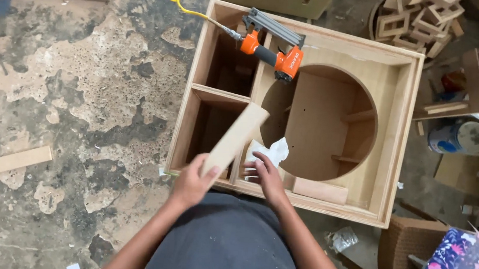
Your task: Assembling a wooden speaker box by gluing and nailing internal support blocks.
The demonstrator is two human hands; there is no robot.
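Left hand (192, 181) is closed around the lower end of a flat pale wooden board (235, 140), held over the open plywood cabinet (404, 137). Long axis runs diagonally, free end pointing up-right toward the circular cutout. Right hand (265, 174) presses crumpled white paper (269, 153) with loosely curled fingers. Risk: a one-ended hold may let the board tip into a compartment.

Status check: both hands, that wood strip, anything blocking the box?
Left hand grips wood strip, tilted over the wooden box. Right hand on white cloth. Nail gun rests on box's far edge.
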